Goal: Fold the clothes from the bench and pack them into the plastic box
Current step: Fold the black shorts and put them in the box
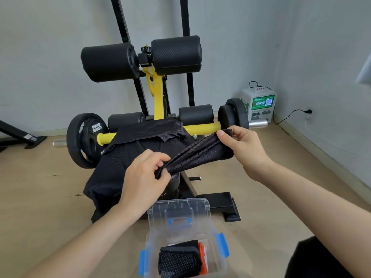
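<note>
From the head view, our left hand (146,177) and right hand (241,145) stretch a black mesh garment (200,155) between them, and we judge that we hold it taut to straighten it before the next fold. Our left hand pinches the lower end between thumb and curled fingers. Our right hand pinches the upper end between thumb and forefinger, with the other fingers curled behind the cloth. The right hand sits higher and farther out than the left, so the garment runs as a slanting band from one to the other.

The garment hangs in the air above the bench (222,203), not yet near the plastic box (152,233). It is gathered into long ridges, more a rope than a flat sheet, and the small holes of the mesh show along each ridge. It looks thin and limp, and we expect it to slump once either pinch lets go.

Beyond our left hand more black mesh clothing (112,167) drapes over the bench, one edge lying across the yellow bar (202,128). We cannot tell whether the band we hold is joined to it.

The box stands on the floor nearest to us, below and between our wrists, and its lid (178,207) is tipped up on the far side. Inside lie a folded black mesh piece (178,261) and something orange (201,255) just beside it.
</note>
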`<state>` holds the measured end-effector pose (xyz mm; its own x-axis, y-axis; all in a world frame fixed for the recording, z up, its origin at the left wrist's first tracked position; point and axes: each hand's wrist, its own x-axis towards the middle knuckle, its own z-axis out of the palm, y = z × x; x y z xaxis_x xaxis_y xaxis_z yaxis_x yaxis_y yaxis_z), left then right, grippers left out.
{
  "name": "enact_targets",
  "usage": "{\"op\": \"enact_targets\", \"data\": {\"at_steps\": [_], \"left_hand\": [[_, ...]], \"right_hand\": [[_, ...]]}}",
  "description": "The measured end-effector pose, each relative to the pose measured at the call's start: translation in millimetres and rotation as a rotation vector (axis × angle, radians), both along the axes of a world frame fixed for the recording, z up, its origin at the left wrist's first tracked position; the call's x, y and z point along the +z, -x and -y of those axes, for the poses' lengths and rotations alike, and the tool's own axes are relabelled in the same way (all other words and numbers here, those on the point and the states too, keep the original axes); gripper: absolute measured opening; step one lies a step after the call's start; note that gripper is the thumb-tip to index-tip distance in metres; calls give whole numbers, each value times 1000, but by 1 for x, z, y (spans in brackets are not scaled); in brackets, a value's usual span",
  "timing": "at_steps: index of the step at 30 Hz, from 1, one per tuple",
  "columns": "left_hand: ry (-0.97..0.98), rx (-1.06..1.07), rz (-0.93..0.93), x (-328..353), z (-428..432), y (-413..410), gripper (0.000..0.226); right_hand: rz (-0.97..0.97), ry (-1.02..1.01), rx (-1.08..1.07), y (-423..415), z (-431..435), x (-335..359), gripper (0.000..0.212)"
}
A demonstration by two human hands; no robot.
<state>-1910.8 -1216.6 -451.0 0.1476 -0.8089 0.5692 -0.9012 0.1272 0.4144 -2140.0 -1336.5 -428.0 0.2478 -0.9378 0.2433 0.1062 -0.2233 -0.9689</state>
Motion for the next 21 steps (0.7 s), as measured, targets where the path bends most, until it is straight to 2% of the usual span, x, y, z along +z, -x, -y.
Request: {"op": "enact_targets", "data": {"at_steps": [4,9,12,14,16,18,21], "left_hand": [[-19,26,-82,0,-5,-13,23],[-94,-45,-118,-1,-9,-13,21],[-152,-115,-140,-5,-10,-2,11],[-145,-103,-66,-9,-10,6,29],[-108,-47,84,-17,-7,14,46],[-63,20,203,-23,-1,19,50],[6,74,289,-28,10,20,42]], "right_hand": [[-22,-37,-20,-6,2,0,19],[-15,-68,-25,-13,0,2,17],[-6,-53,-58,-17,-2,3,13],[13,-56,-87,-18,-2,4,14],[29,-50,-102,-18,-3,5,12],[45,-39,-99,-19,-3,5,11],[39,-26,-93,-19,-2,6,12]]}}
